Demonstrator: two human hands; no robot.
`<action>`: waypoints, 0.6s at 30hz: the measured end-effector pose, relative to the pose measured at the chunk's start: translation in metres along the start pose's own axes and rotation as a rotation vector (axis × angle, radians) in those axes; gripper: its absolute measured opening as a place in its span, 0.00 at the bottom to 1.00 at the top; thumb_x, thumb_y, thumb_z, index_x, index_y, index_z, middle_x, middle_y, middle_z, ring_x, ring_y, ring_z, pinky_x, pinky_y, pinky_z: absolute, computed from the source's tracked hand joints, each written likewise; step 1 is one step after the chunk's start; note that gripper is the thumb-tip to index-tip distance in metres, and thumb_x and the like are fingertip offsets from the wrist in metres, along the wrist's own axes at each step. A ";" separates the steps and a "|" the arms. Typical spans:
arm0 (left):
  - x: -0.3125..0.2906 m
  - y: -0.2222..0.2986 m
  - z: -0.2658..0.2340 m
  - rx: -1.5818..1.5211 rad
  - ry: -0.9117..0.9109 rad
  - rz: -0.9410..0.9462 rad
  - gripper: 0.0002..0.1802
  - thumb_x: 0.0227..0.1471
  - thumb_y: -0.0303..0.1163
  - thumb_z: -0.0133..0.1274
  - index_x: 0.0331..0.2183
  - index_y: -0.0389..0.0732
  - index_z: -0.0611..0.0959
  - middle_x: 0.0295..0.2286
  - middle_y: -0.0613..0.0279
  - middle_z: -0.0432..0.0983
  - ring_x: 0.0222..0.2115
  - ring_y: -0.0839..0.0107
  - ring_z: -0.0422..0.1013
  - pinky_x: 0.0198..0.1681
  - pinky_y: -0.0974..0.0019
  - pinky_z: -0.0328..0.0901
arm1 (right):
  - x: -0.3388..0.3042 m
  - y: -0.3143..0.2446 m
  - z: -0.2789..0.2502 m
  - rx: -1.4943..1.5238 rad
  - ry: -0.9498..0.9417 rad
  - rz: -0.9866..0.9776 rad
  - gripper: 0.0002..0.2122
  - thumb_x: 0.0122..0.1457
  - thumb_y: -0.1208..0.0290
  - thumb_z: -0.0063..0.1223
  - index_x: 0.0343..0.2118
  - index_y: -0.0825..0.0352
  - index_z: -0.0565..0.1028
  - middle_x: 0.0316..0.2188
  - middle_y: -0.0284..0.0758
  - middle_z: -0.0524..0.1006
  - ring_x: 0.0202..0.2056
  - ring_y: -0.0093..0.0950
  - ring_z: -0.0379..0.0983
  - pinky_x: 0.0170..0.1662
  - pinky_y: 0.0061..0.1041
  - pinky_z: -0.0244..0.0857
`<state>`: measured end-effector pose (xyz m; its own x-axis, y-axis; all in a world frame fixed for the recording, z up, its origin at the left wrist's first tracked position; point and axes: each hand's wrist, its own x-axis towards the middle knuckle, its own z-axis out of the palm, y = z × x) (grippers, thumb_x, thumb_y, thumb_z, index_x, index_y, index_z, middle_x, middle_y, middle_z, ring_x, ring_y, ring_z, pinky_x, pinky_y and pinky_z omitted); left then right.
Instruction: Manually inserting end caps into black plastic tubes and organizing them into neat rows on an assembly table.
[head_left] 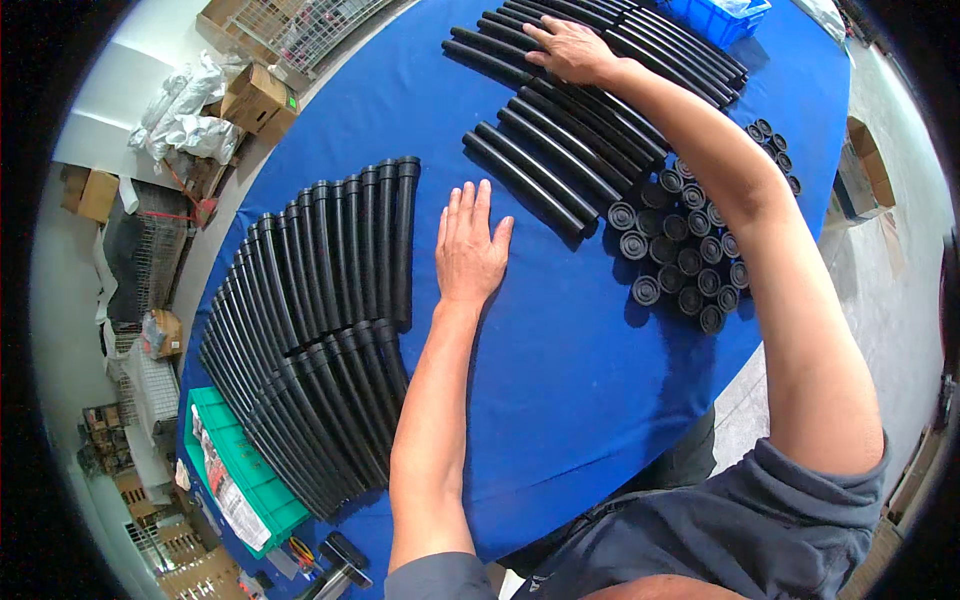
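Observation:
My left hand (470, 250) lies flat on the blue cloth (560, 360), fingers stretched forward and holding nothing. Just left of it, black tubes with thicker collared ends (345, 250) are laid side by side, and a second row of similar tubes (330, 410) lies nearer me. My right hand (575, 52) reaches to the far side and rests over a row of plain black tubes (490, 60), its fingers spread. More plain tubes (560, 140) lie between that row and me. Beside their near ends, below my right forearm, several round black caps (690, 260) are grouped.
A green tray (270, 490) with printed bags is at the left table edge, near scissors (302, 552) and a black-headed tool (345, 560). A blue bin (725, 20) stands at the far right. Cardboard boxes (255, 100) and wire cages (300, 30) line the left floor.

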<state>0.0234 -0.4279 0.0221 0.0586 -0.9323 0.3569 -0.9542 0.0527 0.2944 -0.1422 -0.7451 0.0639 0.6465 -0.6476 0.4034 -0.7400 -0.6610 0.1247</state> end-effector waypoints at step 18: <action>-0.004 -0.012 -0.001 0.021 0.011 -0.032 0.32 0.58 0.46 0.49 0.59 0.41 0.67 0.58 0.49 0.62 0.61 0.53 0.56 0.64 0.54 0.49 | -0.159 -0.077 -0.103 0.255 -0.335 -0.076 0.20 0.60 0.66 0.48 0.52 0.72 0.69 0.49 0.44 0.72 0.51 0.41 0.66 0.56 0.37 0.59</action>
<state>0.0344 -0.4243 0.0178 0.0924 -0.9294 0.3573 -0.9577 0.0153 0.2874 -0.2069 -0.5524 0.0836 0.7532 -0.6529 0.0800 -0.6454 -0.7570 -0.1019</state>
